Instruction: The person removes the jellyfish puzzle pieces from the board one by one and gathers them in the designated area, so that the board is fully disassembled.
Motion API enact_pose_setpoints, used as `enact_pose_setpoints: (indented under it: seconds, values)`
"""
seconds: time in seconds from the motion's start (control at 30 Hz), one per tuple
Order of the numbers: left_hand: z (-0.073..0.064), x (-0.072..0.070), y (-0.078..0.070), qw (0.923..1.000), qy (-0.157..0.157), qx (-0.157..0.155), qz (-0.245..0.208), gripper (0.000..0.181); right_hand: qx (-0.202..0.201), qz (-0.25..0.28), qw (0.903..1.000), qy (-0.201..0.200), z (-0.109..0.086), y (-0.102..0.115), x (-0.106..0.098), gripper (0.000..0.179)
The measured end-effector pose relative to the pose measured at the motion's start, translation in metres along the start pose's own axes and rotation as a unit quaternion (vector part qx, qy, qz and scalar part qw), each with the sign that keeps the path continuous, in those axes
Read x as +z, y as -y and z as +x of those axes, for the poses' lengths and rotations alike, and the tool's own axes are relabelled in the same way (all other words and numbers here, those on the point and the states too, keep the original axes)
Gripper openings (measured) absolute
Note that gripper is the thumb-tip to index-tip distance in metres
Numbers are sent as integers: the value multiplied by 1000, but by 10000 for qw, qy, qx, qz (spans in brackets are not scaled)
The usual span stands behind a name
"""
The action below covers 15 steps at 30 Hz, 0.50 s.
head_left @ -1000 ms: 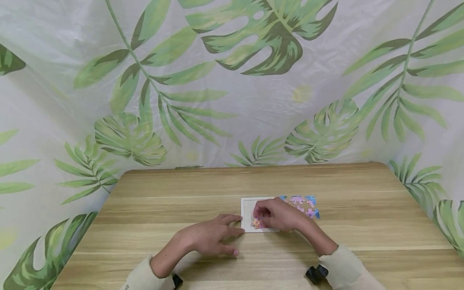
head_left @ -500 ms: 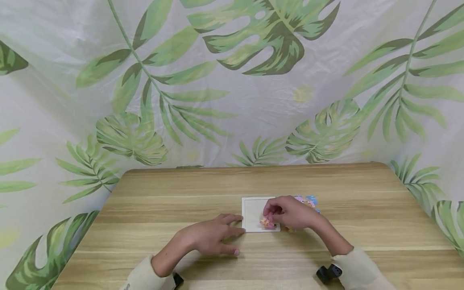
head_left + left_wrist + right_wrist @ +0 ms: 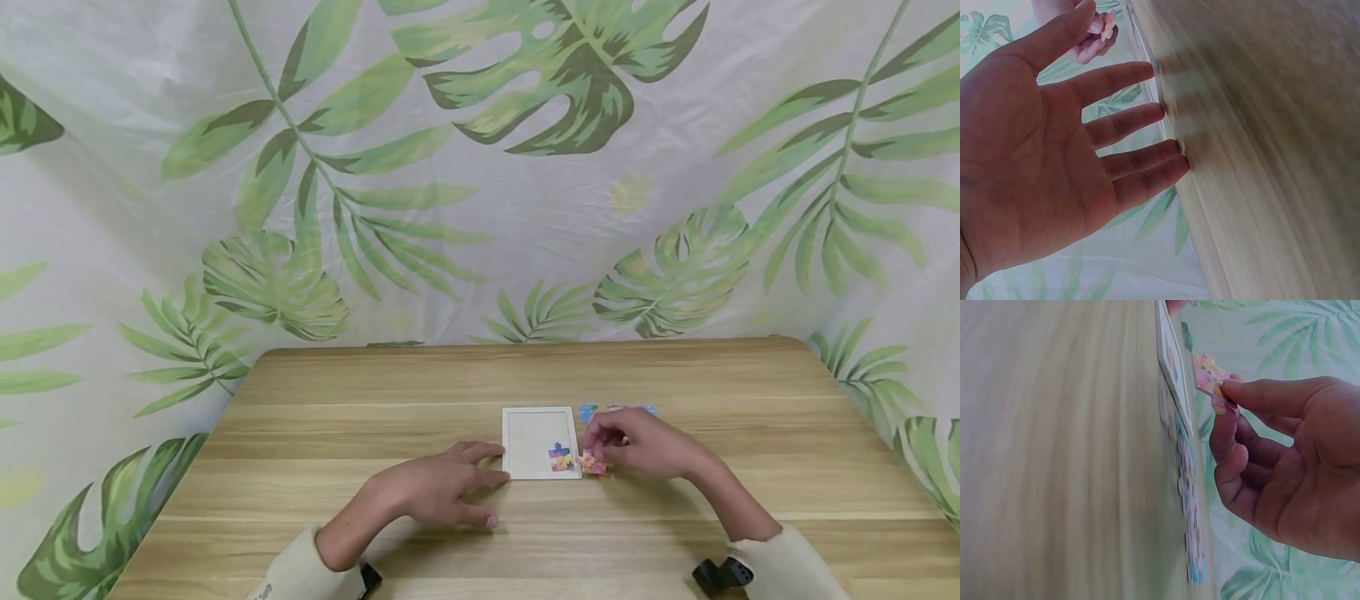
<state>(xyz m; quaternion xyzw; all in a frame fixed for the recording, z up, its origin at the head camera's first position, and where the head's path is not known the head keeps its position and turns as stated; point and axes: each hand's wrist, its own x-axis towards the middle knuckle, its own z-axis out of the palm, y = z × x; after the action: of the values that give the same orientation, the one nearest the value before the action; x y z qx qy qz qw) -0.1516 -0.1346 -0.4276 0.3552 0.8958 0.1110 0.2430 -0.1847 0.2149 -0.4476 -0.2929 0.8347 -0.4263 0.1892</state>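
Note:
My right hand (image 3: 648, 442) pinches a pink and yellow jigsaw puzzle piece (image 3: 1210, 380) between thumb and fingertips, raised above the table in the right wrist view. In the head view that piece hangs just right of a white puzzle frame (image 3: 528, 433). One puzzle piece (image 3: 559, 457), purple, yellow and blue, lies in the frame's lower right corner. My left hand (image 3: 442, 486) has its fingers stretched out, with fingertips at the frame's left edge. From the left wrist its palm (image 3: 1035, 150) faces the camera, the fingertips reaching the table surface.
Several loose pieces (image 3: 587, 412) lie on the wooden table (image 3: 360, 392) right of the frame, partly hidden behind my right hand. Along the table in the right wrist view they form a flat row (image 3: 1190, 506). A leaf-patterned cloth (image 3: 420, 208) hangs behind the table.
My right hand has moved right, off the frame, with the pinched piece. The piece in the frame's lower right corner now shows uncovered. The left hand has stayed in place.

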Motion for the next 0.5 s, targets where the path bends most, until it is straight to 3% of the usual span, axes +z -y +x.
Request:
enact_pose_setpoints:
  seconds: [0.5]
  values:
    - [0, -1, -1, 10000, 4, -9, -63, 61, 242, 199, 9995, -30, -29, -19, -10, 9]
